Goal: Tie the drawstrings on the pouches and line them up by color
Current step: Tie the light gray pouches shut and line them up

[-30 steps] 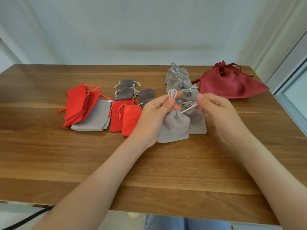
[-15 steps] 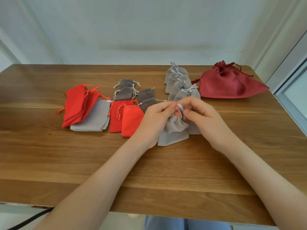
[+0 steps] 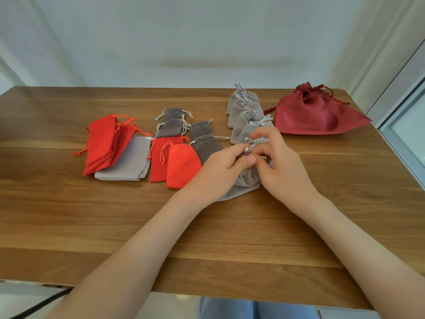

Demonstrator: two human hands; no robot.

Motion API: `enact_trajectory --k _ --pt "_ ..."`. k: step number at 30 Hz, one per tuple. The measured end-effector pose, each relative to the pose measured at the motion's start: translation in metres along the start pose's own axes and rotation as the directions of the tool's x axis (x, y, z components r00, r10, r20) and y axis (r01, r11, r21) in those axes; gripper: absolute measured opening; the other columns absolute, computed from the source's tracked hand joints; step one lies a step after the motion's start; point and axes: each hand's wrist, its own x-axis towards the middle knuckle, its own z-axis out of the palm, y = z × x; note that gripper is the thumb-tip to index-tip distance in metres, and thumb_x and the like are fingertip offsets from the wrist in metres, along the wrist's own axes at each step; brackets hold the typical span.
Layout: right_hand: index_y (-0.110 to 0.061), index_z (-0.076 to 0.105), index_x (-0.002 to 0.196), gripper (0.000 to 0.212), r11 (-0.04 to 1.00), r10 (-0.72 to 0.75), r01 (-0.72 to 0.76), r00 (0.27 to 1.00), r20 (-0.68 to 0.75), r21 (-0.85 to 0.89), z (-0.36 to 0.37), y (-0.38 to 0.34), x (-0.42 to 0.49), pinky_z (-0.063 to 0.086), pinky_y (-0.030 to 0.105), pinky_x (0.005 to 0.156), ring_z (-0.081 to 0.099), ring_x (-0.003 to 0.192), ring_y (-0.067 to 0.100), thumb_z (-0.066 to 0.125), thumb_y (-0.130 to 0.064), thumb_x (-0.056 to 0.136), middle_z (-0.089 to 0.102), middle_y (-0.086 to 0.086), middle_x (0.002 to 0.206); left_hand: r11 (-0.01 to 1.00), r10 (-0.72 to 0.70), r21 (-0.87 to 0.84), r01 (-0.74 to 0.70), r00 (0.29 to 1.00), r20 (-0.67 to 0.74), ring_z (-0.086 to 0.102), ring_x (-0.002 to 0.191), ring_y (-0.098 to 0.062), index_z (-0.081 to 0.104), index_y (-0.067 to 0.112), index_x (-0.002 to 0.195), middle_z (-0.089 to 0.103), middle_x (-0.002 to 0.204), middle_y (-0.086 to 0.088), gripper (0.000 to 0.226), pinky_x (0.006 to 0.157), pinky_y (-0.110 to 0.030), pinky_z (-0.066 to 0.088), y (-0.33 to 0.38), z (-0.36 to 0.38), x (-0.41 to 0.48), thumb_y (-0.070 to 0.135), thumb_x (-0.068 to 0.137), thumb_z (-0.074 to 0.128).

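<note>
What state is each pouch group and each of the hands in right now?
Light grey pouch in hand: cinched, cord being tied.
Left hand: pinching the cord.
Right hand: pinching the cord.
Light grey pouch row: tied, lined up.
Dark grey pouches: cinched, loosely grouped.
Orange-red pouches: flat, cords loose.
Flat grey pouches: flat, unclosed.
Large dark red pouch: drawn closed.

Wooden table (image 3: 115, 226): brown plank top with visible grain, front edge near the camera. Pale wall (image 3: 207, 31): plain, behind the table's far edge. Window frame (image 3: 400, 134): light-coloured, at the right, beside the table's right edge. Black cable (image 3: 43, 302): below the table's front left edge. Blue fabric (image 3: 253, 309): below the front edge, centre.
</note>
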Motion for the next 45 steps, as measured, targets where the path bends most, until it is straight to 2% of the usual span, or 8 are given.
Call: enact_trajectory --k 6,11,20,24,28,31,37,45 --pt "-0.013 0.056 0.110 0.021 1.000 0.017 -0.017 1.000 -0.020 0.015 0.003 -0.002 0.000 0.038 -0.001 0.068 0.054 0.077 -0.024 0.054 -0.003 0.092 0.060 -0.024 0.077 0.998 0.048 0.038 -0.040 0.976 -0.212 0.055 0.066 0.004 0.058 0.033 0.072 0.058 0.063 0.011 0.032 0.068 -0.013 0.042 0.002 0.004 0.002 0.016 0.098 0.050" --pt "-0.014 0.056 0.101 0.016 1.000 -0.002 0.004 0.995 -0.103 0.015 0.007 -0.002 -0.001 0.038 -0.002 0.071 0.053 0.081 -0.027 0.056 -0.002 0.091 0.056 -0.029 0.083 0.968 -0.089 -0.248 0.031 0.970 -0.226 0.060 0.078 -0.015 0.069 0.016 0.084 0.064 0.075 -0.007 0.026 0.082 -0.037 0.049 0.002 0.008 0.005 0.016 0.099 0.047" --pt "-0.019 0.056 0.096 0.012 0.970 -0.156 0.129 0.981 -0.115 -0.207 0.008 0.003 -0.001 0.044 0.021 0.067 0.058 0.077 0.012 0.053 -0.008 0.092 0.063 0.001 0.080 0.827 -0.282 -0.532 0.179 0.952 -0.119 0.063 0.072 -0.016 0.063 0.007 0.075 0.064 0.070 -0.006 0.027 0.076 -0.028 0.052 0.001 0.007 0.007 0.015 0.097 0.051" --pt "-0.028 0.039 0.094 0.027 1.000 0.006 -0.007 0.988 -0.153 -0.004 0.005 -0.005 0.000 0.038 0.009 0.059 0.054 0.064 0.005 0.060 -0.012 0.091 0.059 -0.006 0.066 0.810 -0.274 -0.564 0.161 0.954 -0.121 0.061 0.073 -0.018 0.060 0.008 0.073 0.062 0.073 -0.009 0.026 0.077 -0.028 0.051 0.001 0.005 0.008 0.014 0.097 0.051" --pt "-0.019 0.057 0.088 0.005 0.976 0.180 -0.173 0.983 -0.039 0.135 0.005 -0.007 0.002 0.038 0.010 0.061 0.054 0.061 -0.003 0.059 -0.016 0.092 0.060 -0.017 0.060 0.799 -0.267 -0.591 0.112 0.947 -0.181 0.058 0.069 -0.013 0.059 0.009 0.072 0.059 0.067 -0.004 0.025 0.075 -0.024 0.049 0.001 0.005 0.009 0.010 0.095 0.052" --pt "-0.023 0.064 0.076 0.020 0.945 0.247 -0.256 0.967 0.068 0.204 0.002 -0.004 0.006 0.038 0.022 0.065 0.049 0.057 -0.004 0.056 -0.015 0.093 0.057 -0.021 0.057 0.816 -0.266 -0.571 0.087 0.934 -0.237 0.057 0.062 -0.006 0.057 0.008 0.068 0.058 0.062 0.001 0.028 0.069 -0.018 0.048 0.001 0.003 0.010 0.010 0.095 0.053" --pt "-0.020 0.066 0.077 0.017 0.870 0.272 -0.314 0.949 0.161 0.380 0.002 -0.011 0.007 0.037 0.007 0.054 0.050 0.052 -0.008 0.060 -0.013 0.091 0.058 -0.021 0.054 0.833 -0.242 -0.550 0.066 0.936 -0.255 0.054 0.062 -0.009 0.059 0.008 0.073 0.056 0.061 0.001 0.021 0.068 -0.021 0.048 0.002 0.003 0.009 0.009 0.093 0.056" --pt "-0.020 0.059 0.071 0.013 0.761 0.322 -0.424 0.904 0.281 0.491 -0.003 -0.008 0.008 0.034 0.017 0.053 0.042 0.052 0.001 0.066 -0.019 0.083 0.053 -0.007 0.063 0.849 -0.194 -0.526 0.047 0.954 -0.227 0.058 0.065 -0.010 0.064 0.008 0.080 0.060 0.063 0.001 0.016 0.067 -0.022 0.051 0.006 0.001 0.006 0.009 0.094 0.055"
